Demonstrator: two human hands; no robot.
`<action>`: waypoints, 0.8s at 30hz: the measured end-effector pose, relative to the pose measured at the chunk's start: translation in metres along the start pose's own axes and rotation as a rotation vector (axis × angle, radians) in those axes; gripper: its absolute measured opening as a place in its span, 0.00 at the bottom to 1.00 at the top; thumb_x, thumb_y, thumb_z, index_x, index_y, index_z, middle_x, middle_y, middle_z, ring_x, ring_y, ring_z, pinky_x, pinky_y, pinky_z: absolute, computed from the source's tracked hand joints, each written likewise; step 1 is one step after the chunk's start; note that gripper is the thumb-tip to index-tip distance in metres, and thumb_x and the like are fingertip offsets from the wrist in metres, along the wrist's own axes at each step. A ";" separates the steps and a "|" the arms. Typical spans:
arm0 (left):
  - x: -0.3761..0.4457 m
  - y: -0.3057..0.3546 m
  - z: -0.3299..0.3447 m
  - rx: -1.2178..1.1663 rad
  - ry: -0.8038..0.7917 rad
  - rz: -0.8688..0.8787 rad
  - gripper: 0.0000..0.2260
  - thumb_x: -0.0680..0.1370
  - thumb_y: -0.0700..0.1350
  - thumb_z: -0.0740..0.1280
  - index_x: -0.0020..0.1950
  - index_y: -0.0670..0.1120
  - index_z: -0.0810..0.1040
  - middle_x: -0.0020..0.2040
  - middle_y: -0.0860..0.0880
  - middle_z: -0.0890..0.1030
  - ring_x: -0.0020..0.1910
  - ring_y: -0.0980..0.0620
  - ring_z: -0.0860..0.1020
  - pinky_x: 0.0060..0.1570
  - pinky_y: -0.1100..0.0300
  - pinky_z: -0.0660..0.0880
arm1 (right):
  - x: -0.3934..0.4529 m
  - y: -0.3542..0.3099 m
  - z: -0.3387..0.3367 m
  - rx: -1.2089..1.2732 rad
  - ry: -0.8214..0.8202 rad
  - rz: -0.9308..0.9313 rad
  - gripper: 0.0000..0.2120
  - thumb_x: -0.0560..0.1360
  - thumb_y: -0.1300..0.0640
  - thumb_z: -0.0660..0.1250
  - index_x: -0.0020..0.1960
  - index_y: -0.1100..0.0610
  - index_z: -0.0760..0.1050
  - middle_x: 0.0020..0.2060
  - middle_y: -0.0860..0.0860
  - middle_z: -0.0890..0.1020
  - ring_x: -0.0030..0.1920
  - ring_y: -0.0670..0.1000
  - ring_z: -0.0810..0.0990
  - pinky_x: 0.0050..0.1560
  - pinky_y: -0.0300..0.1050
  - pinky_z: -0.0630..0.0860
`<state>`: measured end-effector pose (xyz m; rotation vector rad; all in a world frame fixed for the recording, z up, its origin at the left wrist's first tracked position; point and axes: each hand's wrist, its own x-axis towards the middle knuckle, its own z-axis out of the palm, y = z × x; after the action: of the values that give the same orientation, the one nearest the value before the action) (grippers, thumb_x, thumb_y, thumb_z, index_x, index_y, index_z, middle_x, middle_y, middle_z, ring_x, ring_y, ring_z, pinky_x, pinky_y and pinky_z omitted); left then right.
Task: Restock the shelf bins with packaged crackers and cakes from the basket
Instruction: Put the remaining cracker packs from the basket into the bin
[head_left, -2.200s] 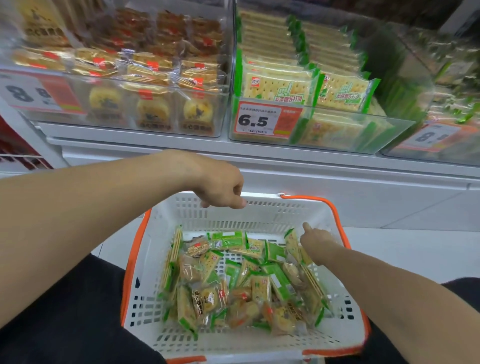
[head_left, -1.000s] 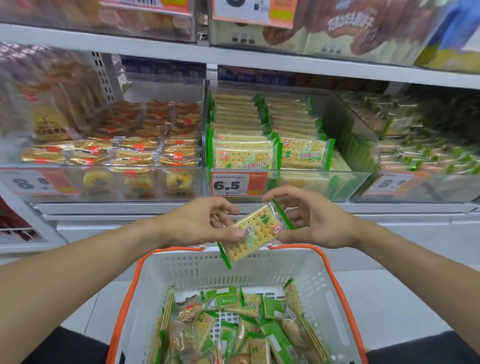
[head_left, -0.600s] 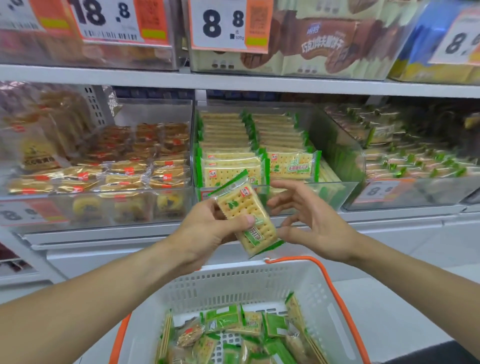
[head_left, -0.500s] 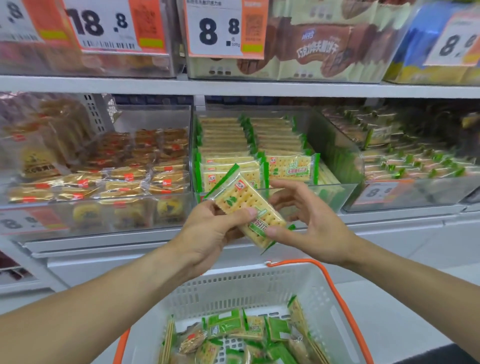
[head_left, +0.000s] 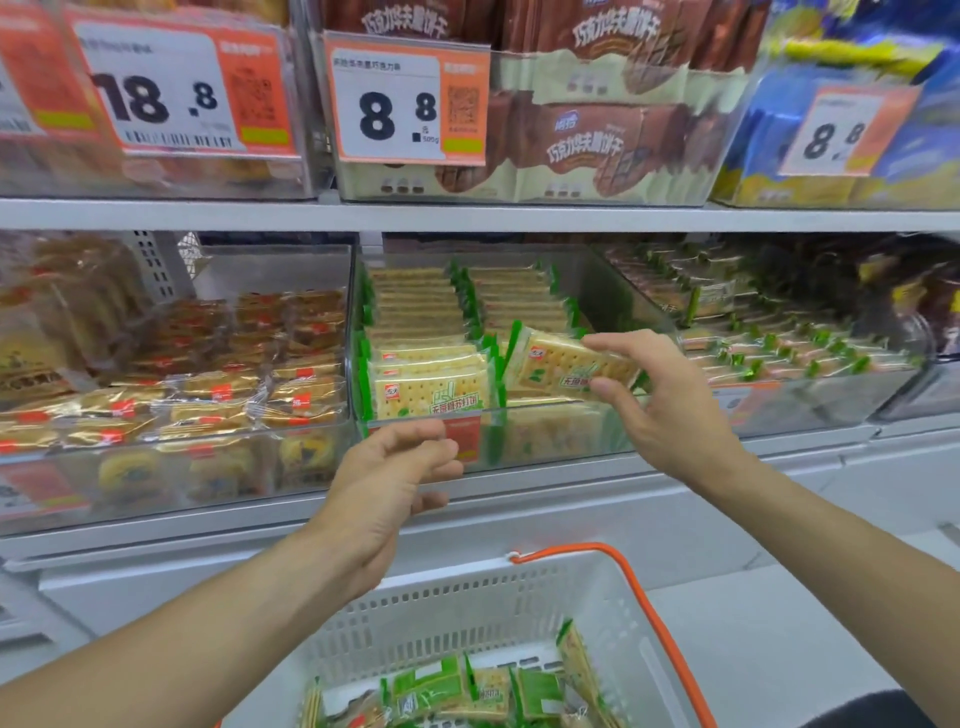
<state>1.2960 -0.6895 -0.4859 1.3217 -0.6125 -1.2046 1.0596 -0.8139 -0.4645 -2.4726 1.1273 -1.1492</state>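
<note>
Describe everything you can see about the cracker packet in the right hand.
The green-edged clear plastic packet of pale square crackers is flat and rectangular, with a small red logo near its left end and green lettering on its face. The right hand pinches its right end between fingers above and thumb below, holding it tilted over the right row of matching packets in the clear plastic shelf bin. Whether it touches the packets beneath is unclear. The left hand is off it, below.
</note>
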 end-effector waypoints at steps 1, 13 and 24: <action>0.001 0.000 0.000 0.007 0.011 -0.009 0.09 0.77 0.37 0.71 0.56 0.42 0.82 0.51 0.41 0.85 0.49 0.45 0.85 0.42 0.54 0.77 | 0.003 0.004 -0.001 -0.022 -0.003 0.042 0.18 0.78 0.60 0.70 0.67 0.50 0.76 0.53 0.44 0.77 0.56 0.48 0.74 0.56 0.38 0.70; 0.005 -0.003 0.001 0.137 0.067 -0.013 0.10 0.79 0.32 0.63 0.48 0.40 0.84 0.45 0.42 0.84 0.43 0.45 0.82 0.36 0.55 0.76 | 0.045 0.007 0.021 -0.157 -0.195 0.305 0.21 0.78 0.61 0.70 0.71 0.53 0.75 0.70 0.52 0.71 0.70 0.53 0.70 0.70 0.40 0.62; 0.009 -0.025 0.006 0.297 0.003 -0.093 0.12 0.79 0.31 0.61 0.43 0.39 0.82 0.42 0.42 0.83 0.38 0.46 0.80 0.33 0.57 0.75 | 0.028 0.025 0.015 -0.212 -0.397 0.168 0.22 0.86 0.53 0.55 0.79 0.55 0.62 0.80 0.55 0.59 0.79 0.57 0.58 0.78 0.51 0.55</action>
<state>1.2864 -0.6955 -0.5101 1.6152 -0.7561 -1.2195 1.0676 -0.8536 -0.4698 -2.5387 1.3527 -0.4842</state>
